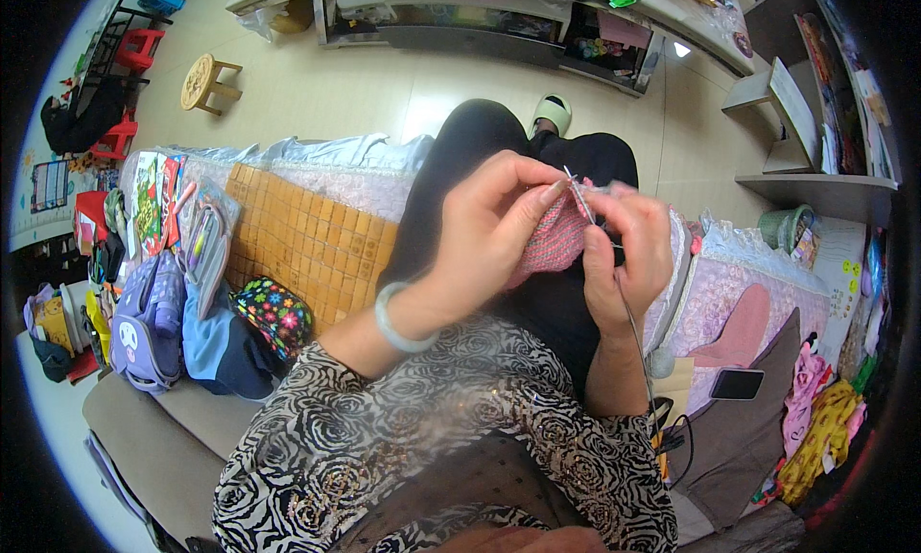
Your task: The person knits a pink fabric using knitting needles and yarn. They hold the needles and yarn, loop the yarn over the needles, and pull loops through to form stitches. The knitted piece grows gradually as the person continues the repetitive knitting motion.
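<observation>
A pink and grey knitted piece [552, 242] hangs between my hands above my black-trousered lap. My left hand [496, 218], with a pale bangle at its wrist, pinches the work near the tip of a metal knitting needle [580, 199]. On the other side of the stitches, my right hand [624, 244] holds the needles and the knitting's edge between thumb and fingers. A thin grey strand [635, 330] runs down from my right hand past the forearm. The fingers cover part of the needles. On the sofa to the right lie a pink knitted piece [741, 330] and a grey yarn ball [660, 363].
A phone [737, 384] lies on brown cloth at the right. A bamboo mat [309, 240], a purple backpack [147, 323] and a floral pouch [273, 314] are at the left. Beyond my knees stand a wooden stool [201, 83] and a low cabinet [471, 35]. A person [86, 118] sits far left.
</observation>
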The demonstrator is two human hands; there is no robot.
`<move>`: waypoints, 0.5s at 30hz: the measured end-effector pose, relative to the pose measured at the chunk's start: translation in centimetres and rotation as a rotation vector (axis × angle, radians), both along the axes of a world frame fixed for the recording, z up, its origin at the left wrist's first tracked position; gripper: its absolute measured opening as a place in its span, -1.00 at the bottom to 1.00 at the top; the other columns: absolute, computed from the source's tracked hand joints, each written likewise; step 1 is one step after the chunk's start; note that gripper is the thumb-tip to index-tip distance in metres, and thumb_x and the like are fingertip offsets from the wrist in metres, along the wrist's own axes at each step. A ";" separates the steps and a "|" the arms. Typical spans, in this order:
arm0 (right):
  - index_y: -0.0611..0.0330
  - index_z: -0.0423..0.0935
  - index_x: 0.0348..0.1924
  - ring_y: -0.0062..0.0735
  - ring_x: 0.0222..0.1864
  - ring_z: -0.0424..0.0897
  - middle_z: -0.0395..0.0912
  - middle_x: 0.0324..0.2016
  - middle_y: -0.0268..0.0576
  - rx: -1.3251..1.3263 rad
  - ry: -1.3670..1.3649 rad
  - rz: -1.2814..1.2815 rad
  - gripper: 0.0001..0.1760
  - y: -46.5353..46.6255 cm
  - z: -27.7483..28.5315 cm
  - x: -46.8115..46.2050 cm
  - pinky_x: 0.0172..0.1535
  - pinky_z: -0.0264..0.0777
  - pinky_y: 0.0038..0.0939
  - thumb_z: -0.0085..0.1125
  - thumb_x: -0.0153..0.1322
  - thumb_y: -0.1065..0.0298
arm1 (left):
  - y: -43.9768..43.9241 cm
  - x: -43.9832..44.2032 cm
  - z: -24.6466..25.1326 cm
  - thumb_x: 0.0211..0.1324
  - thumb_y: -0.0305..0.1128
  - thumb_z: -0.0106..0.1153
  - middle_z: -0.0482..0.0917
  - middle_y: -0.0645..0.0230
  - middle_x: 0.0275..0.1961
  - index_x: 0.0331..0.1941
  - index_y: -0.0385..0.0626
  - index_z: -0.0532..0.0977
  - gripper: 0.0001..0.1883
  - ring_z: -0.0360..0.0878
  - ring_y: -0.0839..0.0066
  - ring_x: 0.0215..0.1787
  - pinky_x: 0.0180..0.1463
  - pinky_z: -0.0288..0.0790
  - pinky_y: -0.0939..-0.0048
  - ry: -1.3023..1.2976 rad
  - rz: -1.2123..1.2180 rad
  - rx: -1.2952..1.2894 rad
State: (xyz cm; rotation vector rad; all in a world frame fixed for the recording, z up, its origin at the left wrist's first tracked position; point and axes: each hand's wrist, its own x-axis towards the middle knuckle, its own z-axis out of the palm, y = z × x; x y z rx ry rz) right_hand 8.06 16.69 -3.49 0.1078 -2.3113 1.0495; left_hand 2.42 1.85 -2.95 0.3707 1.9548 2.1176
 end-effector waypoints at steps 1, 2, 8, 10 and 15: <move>0.28 0.53 -0.16 -0.03 -0.23 0.53 0.50 -0.34 -0.02 0.029 -0.015 -0.004 -0.66 0.2 0.1 -0.4 -0.04 0.43 -0.16 0.31 0.24 0.34 | -0.1 0.0 -0.1 0.21 -0.53 0.13 0.56 0.35 -0.29 -0.25 -0.28 0.55 -0.92 0.53 0.62 -0.23 -0.16 0.40 0.56 0.029 -0.011 -0.028; 0.31 0.48 -0.17 -0.10 -0.18 0.50 0.48 -0.29 -0.03 0.024 -0.034 -0.028 -0.49 0.3 0.0 -1.0 0.17 0.32 -0.09 0.21 0.35 -0.04 | -0.1 0.1 -0.1 0.20 -0.55 0.13 0.55 0.34 -0.29 -0.25 -0.27 0.55 -0.92 0.53 0.59 -0.23 -0.16 0.39 0.55 0.064 -0.014 -0.052; 0.34 0.55 -0.13 -0.17 -0.19 0.50 0.45 -0.28 -0.07 -0.110 -0.018 0.184 -0.34 0.8 -0.4 -2.1 0.24 0.24 0.00 0.24 0.29 -0.19 | 0.2 0.4 -0.1 0.23 -0.58 0.07 0.57 0.37 -0.22 -0.20 -0.27 0.53 -0.90 0.51 0.63 -0.13 -0.05 0.39 0.60 -0.003 -0.159 -0.018; 0.31 0.61 -0.13 -0.24 -0.26 0.48 0.44 -0.36 -0.14 -0.051 0.067 0.072 -0.44 0.9 -0.4 -1.6 0.20 0.29 -0.01 0.25 0.31 -0.07 | -0.1 0.1 0.1 0.24 -0.56 0.09 0.57 0.37 -0.20 -0.18 -0.27 0.52 -0.89 0.51 0.64 -0.13 -0.03 0.39 0.60 0.020 -0.128 -0.035; 0.23 0.67 -0.23 -0.25 -0.39 0.45 0.37 -0.53 -0.21 -0.049 0.126 0.006 -0.74 0.4 -0.6 -0.2 -0.12 0.46 -0.21 0.25 0.20 0.44 | 0.1 -0.1 0.2 0.21 -0.58 0.11 0.57 0.35 -0.26 -0.20 -0.31 0.54 -0.89 0.53 0.60 -0.18 -0.10 0.41 0.57 -0.044 -0.023 0.068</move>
